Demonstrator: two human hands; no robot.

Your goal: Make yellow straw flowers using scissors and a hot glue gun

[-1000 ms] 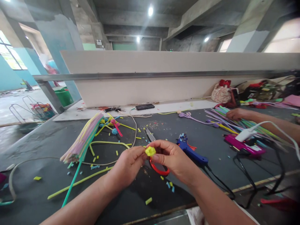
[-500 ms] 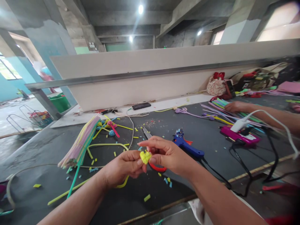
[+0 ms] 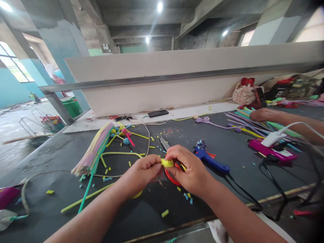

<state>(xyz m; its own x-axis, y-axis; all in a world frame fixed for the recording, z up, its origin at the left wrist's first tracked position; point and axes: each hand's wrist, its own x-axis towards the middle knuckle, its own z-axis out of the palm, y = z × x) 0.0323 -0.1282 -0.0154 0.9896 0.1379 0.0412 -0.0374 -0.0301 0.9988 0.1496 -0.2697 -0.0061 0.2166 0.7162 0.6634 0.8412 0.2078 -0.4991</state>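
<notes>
A small, fuzzy yellow pipe-cleaner piece [image 3: 167,163] is pinched between both hands above the dark table. My left hand [image 3: 146,172] grips its left side with thumb and forefinger. From the right, my right hand [image 3: 188,170] closes its fingertips on the same piece. Under and behind my right hand lie scissors [image 3: 164,143] with red handles, partly covered. A blue glue gun [image 3: 214,162] rests to the right. On the left lies a bundle of pastel pipe cleaners [image 3: 95,148], with a bent yellow pipe cleaner [image 3: 121,153] beside it.
Yellow and blue offcuts [image 3: 165,213] are scattered about. A phone [image 3: 158,113] lies by the white partition [image 3: 157,94]. At right, a magenta power strip [image 3: 272,152] trails black cables. Another person's hand [image 3: 260,114] touches pipe cleaners there.
The yellow piece has been turned in my fingers, its heart-like face no longer showing. My right fingers have curled in closer around it. The view has shifted slightly left.
</notes>
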